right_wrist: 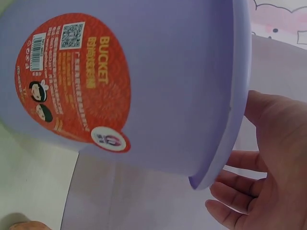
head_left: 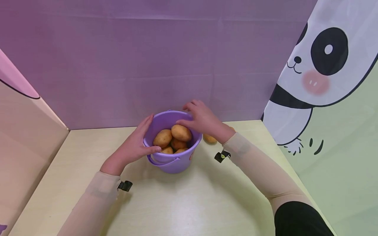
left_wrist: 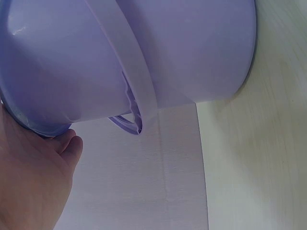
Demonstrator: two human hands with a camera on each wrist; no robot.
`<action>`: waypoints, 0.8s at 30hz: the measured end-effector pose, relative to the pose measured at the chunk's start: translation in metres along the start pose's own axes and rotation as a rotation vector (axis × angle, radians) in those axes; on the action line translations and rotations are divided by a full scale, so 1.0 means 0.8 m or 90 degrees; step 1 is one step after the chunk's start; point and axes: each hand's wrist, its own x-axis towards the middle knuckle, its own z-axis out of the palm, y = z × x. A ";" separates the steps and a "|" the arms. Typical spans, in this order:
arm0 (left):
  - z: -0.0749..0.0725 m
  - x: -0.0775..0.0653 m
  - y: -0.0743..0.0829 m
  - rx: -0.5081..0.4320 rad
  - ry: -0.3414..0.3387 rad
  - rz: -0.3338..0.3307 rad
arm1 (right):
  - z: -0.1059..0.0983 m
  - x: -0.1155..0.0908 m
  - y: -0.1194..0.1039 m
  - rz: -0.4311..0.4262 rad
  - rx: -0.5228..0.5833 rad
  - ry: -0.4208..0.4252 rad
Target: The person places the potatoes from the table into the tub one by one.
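A purple bucket (head_left: 174, 164) stands upright on the table with several potatoes (head_left: 181, 133) inside, one propped above the others. Along its left rim lies my left hand (head_left: 131, 147), fingers stretched up the side and thumb over the front edge by a potato. The left wrist view has this hand (left_wrist: 36, 167) right at the rim, beside the bucket's handle (left_wrist: 129, 57). My right hand (head_left: 203, 119) is at the far right rim, thumb reaching over the opening near the top potato. In the right wrist view its loosely bent fingers (right_wrist: 235, 187) are outside the rim.
More potatoes (head_left: 209, 139) lie on the table right of the bucket, partly hidden by my right forearm. A purple wall (head_left: 118, 65) rises close behind, with a panda-printed panel (head_left: 339, 82) on the right. A red label (right_wrist: 72, 81) is on the bucket's side.
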 end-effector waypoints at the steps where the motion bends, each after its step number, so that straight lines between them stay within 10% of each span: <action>1: 0.000 0.000 0.000 0.001 0.000 -0.001 | 0.000 -0.001 0.002 0.006 0.004 0.000; 24: 0.000 -0.001 -0.001 -0.007 0.002 0.004 | -0.003 -0.060 0.095 0.076 0.097 0.067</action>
